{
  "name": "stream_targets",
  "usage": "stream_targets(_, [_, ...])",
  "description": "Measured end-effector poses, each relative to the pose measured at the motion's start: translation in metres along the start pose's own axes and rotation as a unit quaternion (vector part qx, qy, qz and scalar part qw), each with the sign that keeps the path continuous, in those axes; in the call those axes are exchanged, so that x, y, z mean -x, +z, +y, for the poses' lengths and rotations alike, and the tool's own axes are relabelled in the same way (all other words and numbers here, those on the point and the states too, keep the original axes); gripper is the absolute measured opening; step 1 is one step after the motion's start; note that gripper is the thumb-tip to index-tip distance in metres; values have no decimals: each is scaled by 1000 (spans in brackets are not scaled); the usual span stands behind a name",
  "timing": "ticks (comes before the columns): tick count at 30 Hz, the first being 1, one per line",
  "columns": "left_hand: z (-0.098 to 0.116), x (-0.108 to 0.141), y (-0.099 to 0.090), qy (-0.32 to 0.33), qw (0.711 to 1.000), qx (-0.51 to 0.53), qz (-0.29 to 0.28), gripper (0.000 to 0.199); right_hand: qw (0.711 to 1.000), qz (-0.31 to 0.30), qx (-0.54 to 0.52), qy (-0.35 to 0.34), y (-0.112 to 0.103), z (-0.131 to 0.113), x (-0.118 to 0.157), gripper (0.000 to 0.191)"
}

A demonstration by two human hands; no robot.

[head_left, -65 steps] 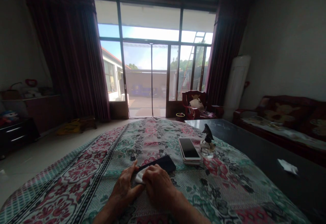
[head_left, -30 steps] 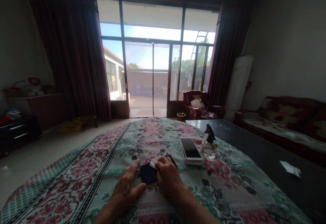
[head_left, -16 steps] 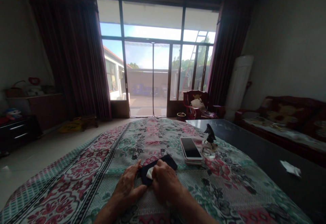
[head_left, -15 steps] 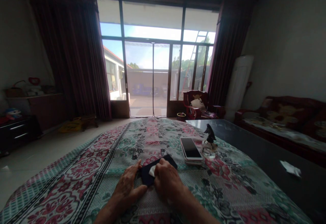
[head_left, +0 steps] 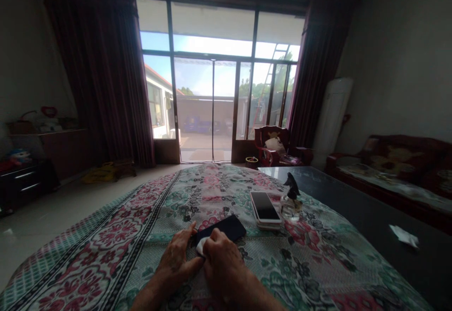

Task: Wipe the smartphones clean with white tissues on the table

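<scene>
A dark phone (head_left: pixel 224 228) lies flat on the flowered cloth (head_left: pixel 148 216) in front of me. My left hand (head_left: pixel 174 258) rests on the cloth with its fingers and thumb against the phone's near left end. My right hand (head_left: pixel 223 264) presses a small white wipe (head_left: pixel 201 246) onto the phone's near end; only a bit of the wipe shows under the fingers.
A second phone (head_left: pixel 264 207) with a pale frame lies to the right, beside a small glass bottle (head_left: pixel 291 203) with a dark bird-shaped top. A dark glossy table (head_left: pixel 374 226) with a crumpled tissue (head_left: pixel 405 236) stands at the right, a sofa (head_left: pixel 395 165) behind it.
My right hand has slid the wipe back and forth along the dark phone, from its far end a second ago to its near end now. My left hand stayed at the phone's near left end.
</scene>
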State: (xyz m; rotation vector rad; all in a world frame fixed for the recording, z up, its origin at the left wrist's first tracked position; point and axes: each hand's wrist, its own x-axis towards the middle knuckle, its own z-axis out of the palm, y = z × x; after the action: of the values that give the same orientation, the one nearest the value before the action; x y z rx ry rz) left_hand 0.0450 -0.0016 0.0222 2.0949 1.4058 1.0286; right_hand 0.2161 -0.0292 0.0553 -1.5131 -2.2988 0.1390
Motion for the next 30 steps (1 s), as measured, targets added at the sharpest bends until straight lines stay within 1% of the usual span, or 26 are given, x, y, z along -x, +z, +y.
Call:
stream_targets(2, [-3, 0, 1, 10, 1000, -5, 8, 73, 1000, -6, -7, -5, 1, -1, 1, 17])
stream_targets(4, [-3, 0, 1, 12, 1000, -8, 9, 74, 1000, -4, -9, 9, -1, 2, 0, 16])
stream_targets(8, [0, 1, -1, 2, 1000, 1, -6, 78, 997, 23, 7, 72, -11, 17, -4, 18])
stream_targets(13, [3, 1, -3, -3, 1000, 5, -13, 76, 987, 44, 36, 148, -24, 36, -9, 20])
stream_targets(16, [5, 1, -3, -8, 1000, 5, -18, 78, 981, 57, 49, 181, -27, 44, -11, 19])
stream_targets(18, [6, 1, -4, -11, 1000, 4, -19, 78, 978, 65, 54, 189, -26, 45, -11, 21])
stream_targets(20, [7, 1, -4, -13, 1000, 3, -18, 78, 981, 69, 58, 170, -23, 42, -11, 23])
stream_targets(21, [7, 0, -4, -13, 1000, 2, -17, 78, 985, 67, 55, 148, -21, 39, -10, 25])
stream_targets(25, [4, 0, -2, -12, 1000, -3, -9, 78, 999, 45, 5, 25, -10, 19, -6, 33])
stream_targets(27, [1, -1, 0, -6, 1000, -4, -5, 77, 999, 28, -18, -20, -6, 9, -4, 31])
stream_targets(30, [-2, -1, 2, 1, 1000, -4, 3, 74, 999, 19, -23, -40, -2, 2, -3, 25])
